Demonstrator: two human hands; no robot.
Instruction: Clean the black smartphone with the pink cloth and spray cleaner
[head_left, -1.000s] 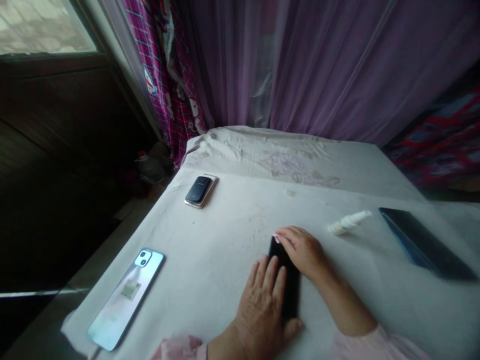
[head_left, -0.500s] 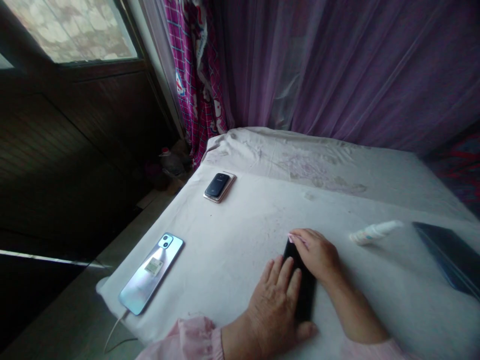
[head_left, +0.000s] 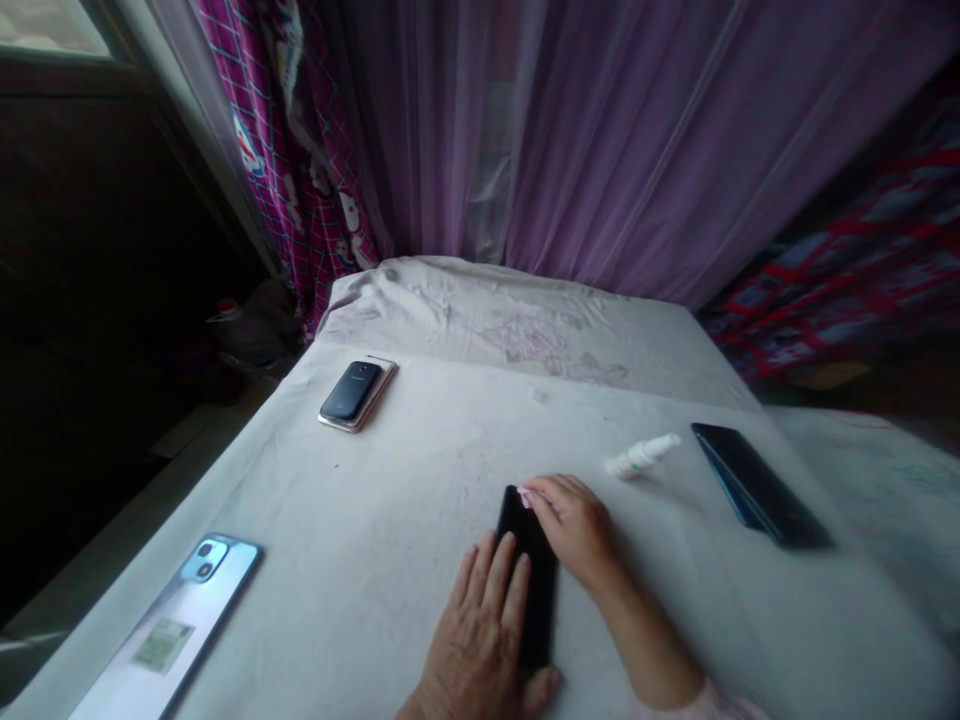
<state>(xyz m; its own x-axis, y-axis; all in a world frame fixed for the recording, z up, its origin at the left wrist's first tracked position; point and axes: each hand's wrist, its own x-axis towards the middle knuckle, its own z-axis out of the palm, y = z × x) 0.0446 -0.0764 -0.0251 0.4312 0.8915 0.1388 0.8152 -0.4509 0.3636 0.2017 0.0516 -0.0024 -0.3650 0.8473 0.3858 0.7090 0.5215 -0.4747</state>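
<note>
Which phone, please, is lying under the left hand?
The black phone with the right hand at its far end; no hand touches the silvery-blue phone or the others.

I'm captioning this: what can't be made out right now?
All in the head view:
Black phone: partly hidden under the left hand.
Pink scrap: right hand hides most; material unclear.
Pale phone: lower end cut off by bottom edge.
White bottle: too small and blurred to read.

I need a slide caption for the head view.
Left hand on a black phone; right hand holds a pink cloth at its far end.
</note>
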